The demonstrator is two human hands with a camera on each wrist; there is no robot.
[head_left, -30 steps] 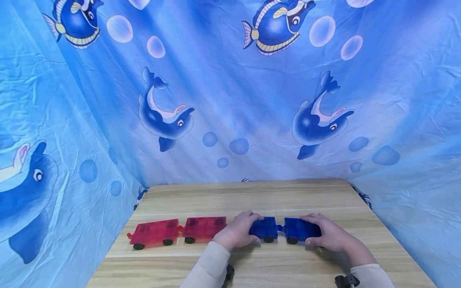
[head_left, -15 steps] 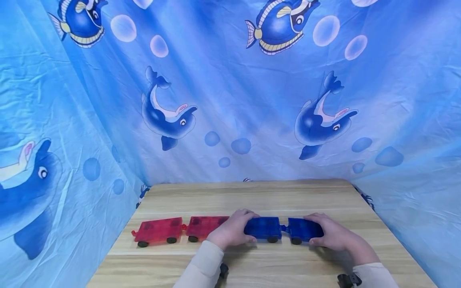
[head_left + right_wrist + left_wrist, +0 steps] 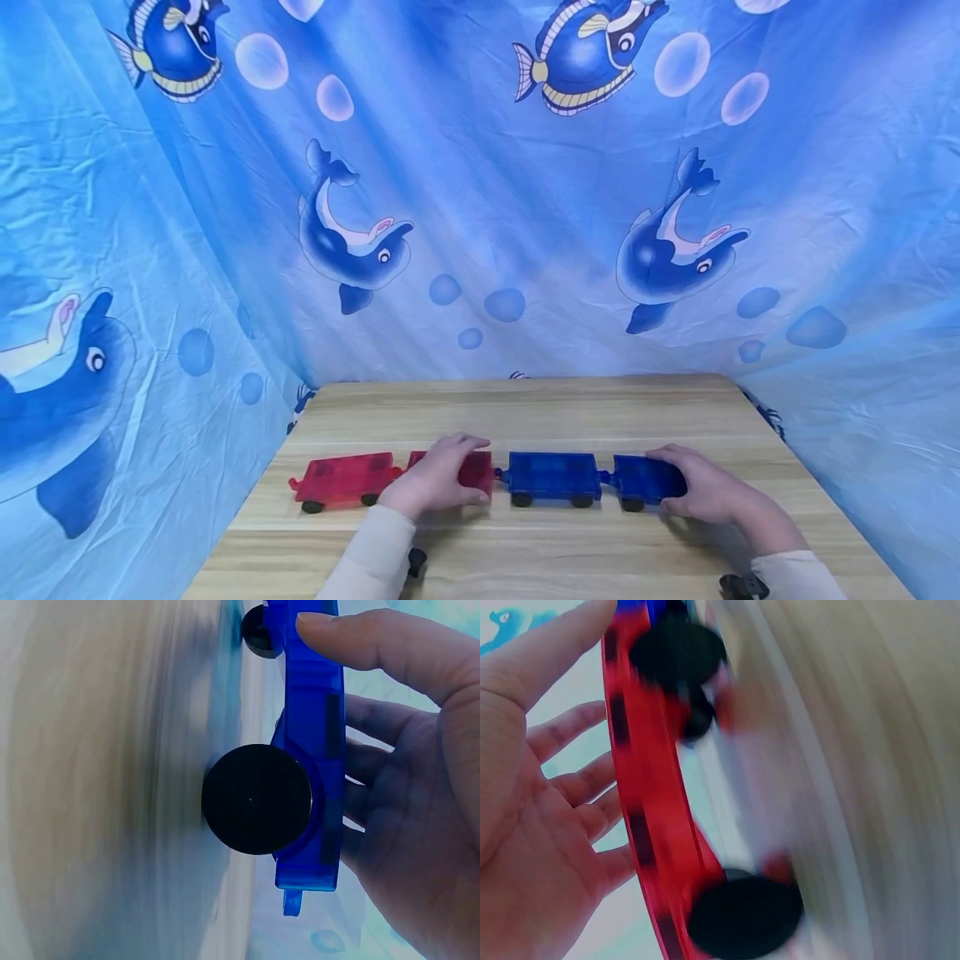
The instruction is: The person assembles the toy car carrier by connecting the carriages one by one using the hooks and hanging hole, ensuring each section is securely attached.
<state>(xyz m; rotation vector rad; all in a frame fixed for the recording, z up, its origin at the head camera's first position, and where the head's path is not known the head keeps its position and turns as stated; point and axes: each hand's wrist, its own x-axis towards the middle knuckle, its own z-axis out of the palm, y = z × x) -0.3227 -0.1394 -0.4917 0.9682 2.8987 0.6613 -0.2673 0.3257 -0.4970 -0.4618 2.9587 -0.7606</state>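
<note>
A row of toy train cars stands on the wood-grain table, linked end to end. In the head view they run from a left red car (image 3: 347, 479) and a second red car (image 3: 476, 475) to a middle blue car (image 3: 553, 477) and a right blue car (image 3: 637, 479). My right hand (image 3: 705, 483) grips the right blue car, its thumb (image 3: 352, 634) pressed on the wheel side and the fingers behind. My left hand (image 3: 438, 475) spans the second red car from above with loosely bent fingers, covering much of it. Black wheels (image 3: 746, 915) show close in the left wrist view.
The wooden table top (image 3: 525, 408) reaches back to a blue curtain (image 3: 480, 208) printed with dolphins, fish and bubbles. The curtain also hangs along both sides. A black wrist strap piece (image 3: 742, 586) sits by the right sleeve.
The linked cars have slid a little to the right with my right hand. My left hand has moved left, from the middle blue car to over the second red car.
</note>
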